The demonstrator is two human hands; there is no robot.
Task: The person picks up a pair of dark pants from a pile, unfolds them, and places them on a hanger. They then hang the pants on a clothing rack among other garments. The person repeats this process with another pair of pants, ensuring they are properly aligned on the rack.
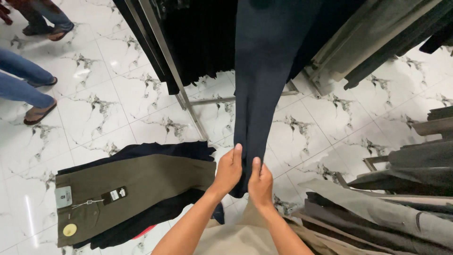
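Dark navy trousers (264, 71) hang down from above in the middle of the view. My left hand (228, 171) and my right hand (260, 184) grip the bottom hems of the two legs side by side, thumbs up along the cloth. Just below my arms lies a beige garment (236, 238).
A pile of folded trousers lies on the marble floor (108, 104) at the left, with olive trousers (137, 189) carrying tags on top. A metal clothes rack (174, 71) with black garments stands behind. Grey trousers (401, 198) hang at the right. Other people's legs (23, 80) stand at the far left.
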